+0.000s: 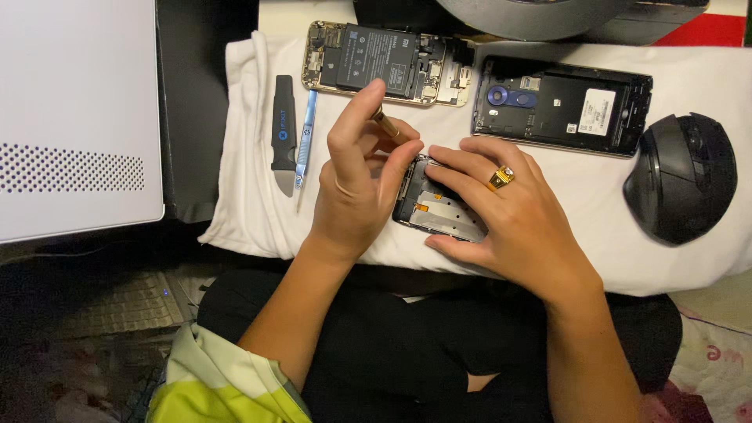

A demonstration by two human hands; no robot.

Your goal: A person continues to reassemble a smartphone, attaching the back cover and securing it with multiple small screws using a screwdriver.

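**Opened phone frame under two hands, white cloth**

Item: small phone frame [439, 207], back removed, metal plate and an orange flex strip showing. We find it on the white cloth [611, 204], near the cloth's front edge and between our hands. Its long axis runs on a slant, from upper left down to lower right; the upper-left end points toward our left hand.

Left hand [356, 176]: fingers closed in a pinch on a thin brass-tipped tool [385, 120], thumb resting at the frame's upper-left corner.

Right hand [509, 215]: lies flat over the frame's right side, fingers spread and pressing on it, a gold ring [500, 178] on one finger. This hand hides the frame's far end.

Around it:
- Gold-edged phone [388, 63], back off, battery exposed, lying crosswise at the cloth's far edge.
- Black phone [560, 104], back off, just right of it, also crosswise.
- Black pry tool [283, 133] and thin blue spudger [305, 137], side by side, left of the left hand.
- Black mouse [681, 176], far right.
- White case [74, 117], far left, off the cloth.
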